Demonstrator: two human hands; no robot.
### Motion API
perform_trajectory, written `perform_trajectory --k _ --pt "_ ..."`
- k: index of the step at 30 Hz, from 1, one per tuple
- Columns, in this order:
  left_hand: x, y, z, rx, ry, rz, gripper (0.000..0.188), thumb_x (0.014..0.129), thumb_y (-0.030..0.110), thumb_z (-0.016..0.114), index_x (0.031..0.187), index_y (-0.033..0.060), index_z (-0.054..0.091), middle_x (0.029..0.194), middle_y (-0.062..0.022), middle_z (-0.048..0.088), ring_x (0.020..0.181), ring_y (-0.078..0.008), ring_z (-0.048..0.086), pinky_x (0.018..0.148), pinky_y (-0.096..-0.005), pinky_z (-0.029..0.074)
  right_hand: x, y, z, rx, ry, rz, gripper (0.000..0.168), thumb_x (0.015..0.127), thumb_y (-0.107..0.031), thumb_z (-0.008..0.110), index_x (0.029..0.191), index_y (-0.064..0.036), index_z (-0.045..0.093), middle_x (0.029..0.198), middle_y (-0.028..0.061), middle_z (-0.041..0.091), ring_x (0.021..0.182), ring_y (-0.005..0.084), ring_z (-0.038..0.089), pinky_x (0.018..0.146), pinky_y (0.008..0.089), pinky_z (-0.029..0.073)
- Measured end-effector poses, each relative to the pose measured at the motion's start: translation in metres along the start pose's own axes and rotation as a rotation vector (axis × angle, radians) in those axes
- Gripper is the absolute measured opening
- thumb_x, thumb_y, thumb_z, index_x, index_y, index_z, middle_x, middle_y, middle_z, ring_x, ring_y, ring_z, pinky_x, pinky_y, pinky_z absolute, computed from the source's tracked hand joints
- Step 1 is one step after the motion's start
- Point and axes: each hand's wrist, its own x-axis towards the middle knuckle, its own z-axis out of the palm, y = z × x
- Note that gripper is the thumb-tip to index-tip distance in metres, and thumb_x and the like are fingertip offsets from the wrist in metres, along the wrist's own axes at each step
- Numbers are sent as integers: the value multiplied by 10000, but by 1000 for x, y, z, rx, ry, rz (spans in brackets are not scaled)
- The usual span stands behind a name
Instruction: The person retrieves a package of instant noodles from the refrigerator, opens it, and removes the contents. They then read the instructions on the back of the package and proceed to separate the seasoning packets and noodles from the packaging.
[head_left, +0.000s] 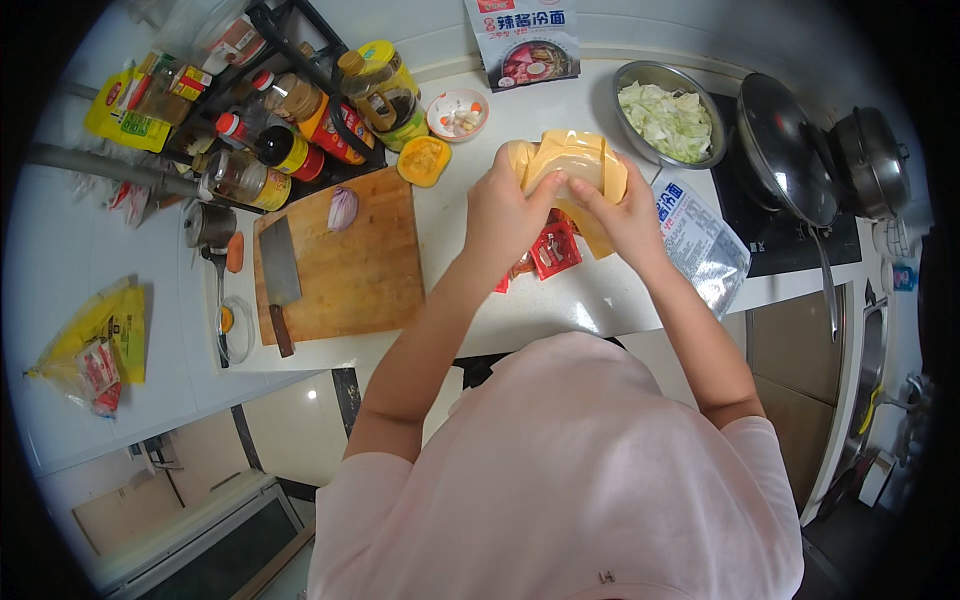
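Both hands hold a yellow wrapper (568, 145) above the counter, its sides folded back around a pale, flat, rounded block (577, 169). My left hand (510, 199) grips the left side and my right hand (628, 214) the right, with the thumbs meeting on the block's near face. Directly beneath lie red sauce sachets (556, 250), partly hidden by the hands. Beside my right forearm rests a silver noodle packet (701, 244), lying flat. Another noodle packet (529, 45) stands upright against the wall.
A wooden cutting board (375, 255) on the left carries a cleaver (280, 259) and a piece of red onion (343, 208). Close by are a cut pumpkin (424, 161), a garlic bowl (457, 115) and a bottle rack (330, 112). Chopped cabbage fills a steel bowl (624, 131) near a lidded wok (784, 150).
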Motion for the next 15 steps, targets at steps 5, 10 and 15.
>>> perform_trajectory --k 5,10,15 --pt "8 1 -22 -161 -190 -82 302 741 145 655 966 -19 539 880 -86 602 757 -114 575 657 -247 465 -1 -13 -15 53 -150 84 588 707 -201 696 1161 -11 374 1000 82 530 843 126 546 712 246 457" --pt "6 6 -31 -402 -77 -159 261 774 206 615 901 -14 554 788 -40 592 692 -85 545 608 -234 446 -5 -22 -28 6 -170 87 396 764 -219 644 1057 3 495 809 14 559 733 53 521 633 187 424" --pt "3 1 -32 -512 -4 -260 236 812 215 571 889 -8 563 769 -8 568 658 -63 514 589 -214 428 -9 -35 -29 136 -163 171 264 855 -269 525 896 -15 586 721 -42 536 639 10 464 561 161 376"
